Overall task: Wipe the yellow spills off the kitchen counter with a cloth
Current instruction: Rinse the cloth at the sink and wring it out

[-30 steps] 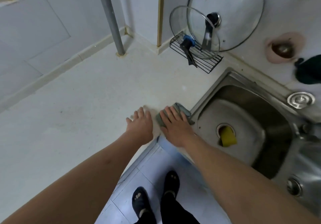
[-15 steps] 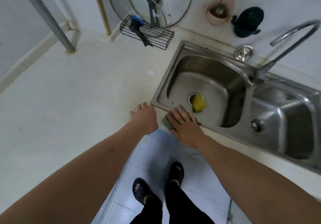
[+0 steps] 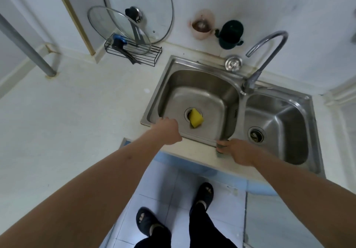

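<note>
My right hand [image 3: 238, 151] presses a grey-green cloth [image 3: 219, 150] flat on the narrow strip of white counter [image 3: 192, 150] in front of the steel double sink [image 3: 154, 105]. Only the cloth's left edge shows from under the fingers, at the sink's front rim. My left hand [image 3: 167, 130] rests on the front left corner of the sink rim, its fingers bent over the edge and mostly hidden. No clear yellow spill shows on the counter near either hand.
A yellow sponge [image 3: 196, 117] lies on the left basin's drain. A curved faucet [image 3: 269, 55] rises between the basins. A black wire rack [image 3: 134, 53] with glass lids stands at the back. A grey pole [image 3: 27, 47] stands on the wide counter [image 3: 67, 122] at the left.
My right hand has slid the cloth to the right along the counter's front strip. My left hand has moved from the counter onto the sink rim. My view has swung right.
</note>
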Action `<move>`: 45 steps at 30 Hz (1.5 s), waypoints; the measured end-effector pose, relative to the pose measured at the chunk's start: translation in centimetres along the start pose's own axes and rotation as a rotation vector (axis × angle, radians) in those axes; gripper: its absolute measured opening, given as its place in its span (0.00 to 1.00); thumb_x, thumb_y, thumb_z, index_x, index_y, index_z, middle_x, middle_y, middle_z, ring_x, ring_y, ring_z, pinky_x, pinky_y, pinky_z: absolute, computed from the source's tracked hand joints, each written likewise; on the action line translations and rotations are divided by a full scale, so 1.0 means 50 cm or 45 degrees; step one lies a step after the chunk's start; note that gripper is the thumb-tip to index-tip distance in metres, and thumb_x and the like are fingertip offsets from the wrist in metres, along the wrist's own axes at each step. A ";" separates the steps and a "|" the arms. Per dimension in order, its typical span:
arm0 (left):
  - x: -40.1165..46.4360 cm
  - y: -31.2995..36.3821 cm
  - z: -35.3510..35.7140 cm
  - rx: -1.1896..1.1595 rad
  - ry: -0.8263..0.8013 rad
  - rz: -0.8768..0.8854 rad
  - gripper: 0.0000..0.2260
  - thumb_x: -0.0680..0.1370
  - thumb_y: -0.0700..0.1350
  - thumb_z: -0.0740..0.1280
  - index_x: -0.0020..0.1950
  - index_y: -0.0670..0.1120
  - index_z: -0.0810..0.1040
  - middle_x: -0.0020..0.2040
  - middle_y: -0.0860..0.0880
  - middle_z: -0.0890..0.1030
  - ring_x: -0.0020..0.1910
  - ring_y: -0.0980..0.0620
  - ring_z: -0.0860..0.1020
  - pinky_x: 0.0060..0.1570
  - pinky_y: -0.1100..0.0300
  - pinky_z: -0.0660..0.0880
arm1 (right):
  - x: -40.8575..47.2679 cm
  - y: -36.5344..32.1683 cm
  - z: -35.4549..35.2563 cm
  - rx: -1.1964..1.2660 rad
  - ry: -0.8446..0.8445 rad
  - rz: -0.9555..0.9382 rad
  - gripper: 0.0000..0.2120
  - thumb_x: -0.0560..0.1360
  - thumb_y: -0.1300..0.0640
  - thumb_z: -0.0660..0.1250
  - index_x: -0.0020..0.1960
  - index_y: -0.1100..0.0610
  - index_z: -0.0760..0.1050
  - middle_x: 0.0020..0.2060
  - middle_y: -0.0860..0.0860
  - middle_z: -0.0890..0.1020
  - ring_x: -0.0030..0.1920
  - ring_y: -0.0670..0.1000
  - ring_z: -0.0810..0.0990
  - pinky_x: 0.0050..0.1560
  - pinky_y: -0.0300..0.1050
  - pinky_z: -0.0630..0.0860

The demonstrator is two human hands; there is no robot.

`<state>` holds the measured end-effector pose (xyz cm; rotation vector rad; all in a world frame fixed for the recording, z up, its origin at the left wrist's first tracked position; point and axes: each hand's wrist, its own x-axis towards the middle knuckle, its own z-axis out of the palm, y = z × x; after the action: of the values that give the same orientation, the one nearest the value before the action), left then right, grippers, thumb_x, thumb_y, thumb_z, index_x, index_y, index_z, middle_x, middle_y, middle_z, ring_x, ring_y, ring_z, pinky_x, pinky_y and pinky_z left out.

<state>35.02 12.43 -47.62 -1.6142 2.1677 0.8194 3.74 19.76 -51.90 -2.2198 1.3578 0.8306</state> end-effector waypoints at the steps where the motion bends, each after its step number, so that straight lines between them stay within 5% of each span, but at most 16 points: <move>1: 0.002 0.028 -0.010 -0.005 0.010 0.001 0.16 0.78 0.56 0.69 0.53 0.46 0.70 0.58 0.42 0.77 0.55 0.43 0.72 0.57 0.47 0.76 | -0.012 0.027 -0.007 -0.021 -0.047 -0.016 0.36 0.79 0.69 0.54 0.81 0.42 0.60 0.82 0.40 0.53 0.75 0.55 0.66 0.74 0.49 0.65; 9: 0.026 0.154 -0.076 -0.198 0.000 -0.044 0.21 0.80 0.51 0.70 0.68 0.40 0.75 0.63 0.42 0.79 0.58 0.44 0.77 0.51 0.57 0.70 | -0.054 0.146 -0.012 0.033 -0.192 -0.027 0.29 0.78 0.65 0.60 0.73 0.42 0.74 0.78 0.42 0.68 0.76 0.51 0.68 0.75 0.45 0.64; 15: 0.097 0.265 -0.082 -0.211 -0.004 -0.091 0.19 0.81 0.50 0.67 0.68 0.41 0.75 0.65 0.42 0.79 0.63 0.42 0.78 0.61 0.53 0.74 | -0.003 0.201 -0.045 1.160 0.347 0.254 0.20 0.80 0.69 0.59 0.63 0.53 0.82 0.57 0.54 0.83 0.50 0.55 0.82 0.57 0.46 0.80; 19: 0.144 0.312 -0.087 -0.311 0.011 -0.118 0.25 0.80 0.44 0.68 0.77 0.45 0.70 0.76 0.43 0.72 0.73 0.44 0.72 0.68 0.57 0.67 | 0.023 0.207 -0.122 1.806 0.534 0.198 0.19 0.79 0.74 0.58 0.61 0.62 0.82 0.51 0.57 0.83 0.51 0.54 0.81 0.48 0.32 0.77; 21: 0.156 0.325 -0.096 -0.511 0.033 -0.138 0.29 0.79 0.41 0.71 0.79 0.45 0.68 0.76 0.44 0.72 0.72 0.45 0.73 0.69 0.57 0.70 | 0.039 0.212 -0.144 2.106 0.504 0.142 0.18 0.78 0.72 0.58 0.60 0.62 0.81 0.51 0.60 0.84 0.52 0.57 0.82 0.50 0.39 0.79; 23: 0.162 0.340 -0.109 -0.748 0.060 -0.184 0.24 0.79 0.38 0.69 0.76 0.43 0.72 0.71 0.43 0.77 0.68 0.44 0.77 0.62 0.55 0.76 | 0.046 0.217 -0.166 2.454 0.403 0.081 0.17 0.78 0.70 0.57 0.59 0.62 0.80 0.51 0.63 0.83 0.54 0.62 0.82 0.61 0.55 0.79; 27: 0.174 0.351 -0.127 -1.240 0.044 -0.247 0.11 0.76 0.38 0.66 0.56 0.39 0.83 0.58 0.36 0.83 0.57 0.35 0.82 0.57 0.41 0.81 | 0.051 0.227 -0.206 2.729 0.260 -0.115 0.17 0.80 0.64 0.54 0.59 0.65 0.80 0.57 0.66 0.82 0.59 0.64 0.81 0.69 0.64 0.73; 31: 0.200 0.373 -0.149 -1.596 0.151 -0.302 0.03 0.78 0.35 0.68 0.47 0.38 0.81 0.49 0.33 0.84 0.45 0.37 0.84 0.52 0.36 0.82 | 0.038 0.245 -0.233 2.722 0.310 -0.142 0.16 0.82 0.53 0.64 0.57 0.66 0.82 0.56 0.64 0.84 0.57 0.62 0.83 0.66 0.61 0.76; 34: 0.225 0.389 -0.176 -1.672 0.219 -0.329 0.02 0.79 0.37 0.68 0.47 0.39 0.79 0.49 0.36 0.81 0.47 0.38 0.81 0.54 0.39 0.82 | 0.032 0.263 -0.237 2.220 0.615 0.256 0.10 0.77 0.57 0.74 0.54 0.61 0.79 0.49 0.57 0.84 0.52 0.58 0.84 0.55 0.52 0.82; 36: 0.245 0.385 -0.195 -1.696 0.257 -0.288 0.02 0.78 0.39 0.68 0.46 0.43 0.79 0.51 0.38 0.81 0.49 0.39 0.80 0.58 0.41 0.81 | 0.044 0.286 -0.233 1.752 0.821 0.515 0.07 0.74 0.61 0.74 0.51 0.60 0.79 0.45 0.55 0.82 0.49 0.57 0.83 0.52 0.52 0.81; 38: 0.257 0.385 -0.215 -1.716 0.299 -0.231 0.05 0.78 0.40 0.68 0.43 0.48 0.79 0.51 0.41 0.81 0.51 0.41 0.80 0.59 0.40 0.80 | 0.055 0.312 -0.226 1.612 0.829 0.554 0.03 0.73 0.60 0.73 0.46 0.55 0.81 0.43 0.56 0.84 0.47 0.59 0.84 0.52 0.61 0.82; 40: 0.269 0.382 -0.242 -1.780 0.358 -0.223 0.07 0.79 0.39 0.67 0.42 0.47 0.79 0.48 0.43 0.80 0.50 0.42 0.79 0.58 0.41 0.81 | 0.059 0.328 -0.238 1.442 0.872 0.607 0.04 0.73 0.61 0.72 0.43 0.53 0.80 0.40 0.53 0.84 0.44 0.57 0.84 0.50 0.58 0.82; 45: 0.294 0.371 -0.275 -1.840 0.322 -0.183 0.04 0.80 0.40 0.70 0.47 0.49 0.82 0.49 0.43 0.83 0.53 0.39 0.82 0.55 0.38 0.82 | 0.046 0.374 -0.263 0.810 0.809 0.724 0.10 0.71 0.60 0.67 0.51 0.52 0.80 0.47 0.52 0.82 0.51 0.57 0.82 0.49 0.50 0.79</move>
<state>14.02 -3.55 -40.32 -2.4287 1.4211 2.5547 -8.59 1.89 -44.34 -1.6376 2.2137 -0.2160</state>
